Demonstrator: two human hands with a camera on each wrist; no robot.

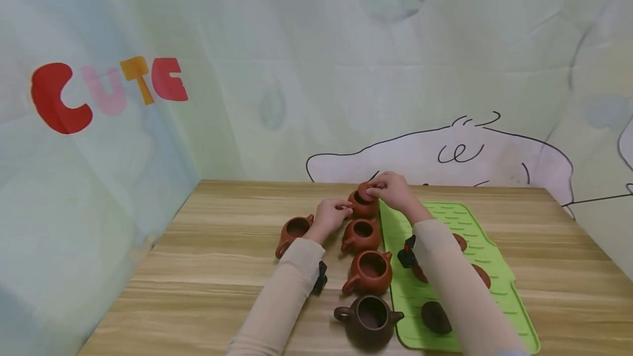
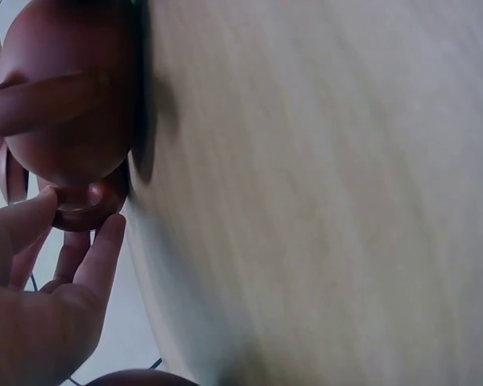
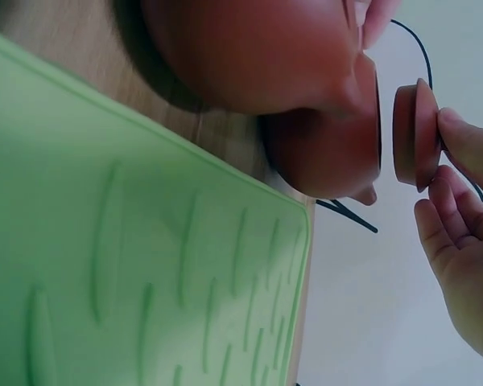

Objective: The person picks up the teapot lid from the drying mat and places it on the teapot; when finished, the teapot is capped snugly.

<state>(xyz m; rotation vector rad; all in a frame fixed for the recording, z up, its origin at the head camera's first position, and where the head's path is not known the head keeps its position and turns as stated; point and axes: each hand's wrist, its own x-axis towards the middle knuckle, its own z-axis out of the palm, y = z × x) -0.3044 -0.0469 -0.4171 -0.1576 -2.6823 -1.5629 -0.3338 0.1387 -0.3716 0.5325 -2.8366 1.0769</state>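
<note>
At the far end of a row of clay teapots, my left hand pinches the handle of the farthest reddish-brown teapot. My right hand holds a round reddish-brown lid between thumb and fingertips. In the right wrist view a gap separates this lid from the mouth of the far teapot. Closer in the row stand a second lidless teapot, a third and a dark brown one. Another lidless reddish teapot stands left, partly behind my left hand.
A green ridged mat lies right of the row on the wooden table. On it, partly under my right forearm, are reddish lids and a dark brown lid. A printed curtain hangs behind the table.
</note>
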